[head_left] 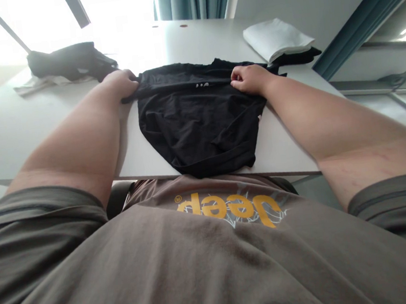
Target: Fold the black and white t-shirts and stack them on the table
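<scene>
Head view: I log one black garment [200, 132], spread from mid-table [9, 141] to the near edge, apparently held flat at both sides. Left hand [121, 83]: fingers closed on its left end. Right hand [249, 79]: curled, touching its right side; I cannot tell if cloth is pinched. White folded cloth [274, 39]: by the right edge.

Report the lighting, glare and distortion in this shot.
Head view: glare from the window burns out the upper left and pales the far part of the white table; head view: the black T-shirt is dark, with faint but readable wrinkles; head view: what looks like wide-angle stretching enlarges the grey-brown shirt in the foreground.
</scene>
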Demonstrator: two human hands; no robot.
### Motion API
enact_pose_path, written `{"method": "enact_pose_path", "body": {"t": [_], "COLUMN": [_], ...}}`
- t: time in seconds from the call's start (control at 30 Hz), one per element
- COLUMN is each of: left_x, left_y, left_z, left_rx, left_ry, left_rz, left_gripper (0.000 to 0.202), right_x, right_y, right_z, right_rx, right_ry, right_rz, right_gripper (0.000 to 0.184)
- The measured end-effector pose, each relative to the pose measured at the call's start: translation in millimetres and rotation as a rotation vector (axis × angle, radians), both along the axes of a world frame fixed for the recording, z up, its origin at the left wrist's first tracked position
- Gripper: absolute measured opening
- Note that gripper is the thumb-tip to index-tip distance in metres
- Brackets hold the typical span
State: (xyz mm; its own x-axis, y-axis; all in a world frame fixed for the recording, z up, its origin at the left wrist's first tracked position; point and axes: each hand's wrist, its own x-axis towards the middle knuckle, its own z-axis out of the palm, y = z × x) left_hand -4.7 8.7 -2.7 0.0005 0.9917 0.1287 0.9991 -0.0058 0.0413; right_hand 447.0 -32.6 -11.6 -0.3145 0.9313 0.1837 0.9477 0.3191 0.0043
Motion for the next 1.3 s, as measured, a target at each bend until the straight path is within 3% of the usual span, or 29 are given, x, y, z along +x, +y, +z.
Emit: {"method": "enact_pose_path", "body": {"t": [1.3], "left_x": [1.8], "left_y": [-2.8], "left_z": [4.0], "left_rx": [-0.014], "left_ry": [-0.003], "left_rz": [-0.014], "left_gripper": [0.058], "right_x": [2.4], "right_y": [3.5], "right_z": [-1.0], "right_rx": [0.006], "right_ry": [-0.004], "right_rz": [0.0], "right_gripper": [0.032]}}
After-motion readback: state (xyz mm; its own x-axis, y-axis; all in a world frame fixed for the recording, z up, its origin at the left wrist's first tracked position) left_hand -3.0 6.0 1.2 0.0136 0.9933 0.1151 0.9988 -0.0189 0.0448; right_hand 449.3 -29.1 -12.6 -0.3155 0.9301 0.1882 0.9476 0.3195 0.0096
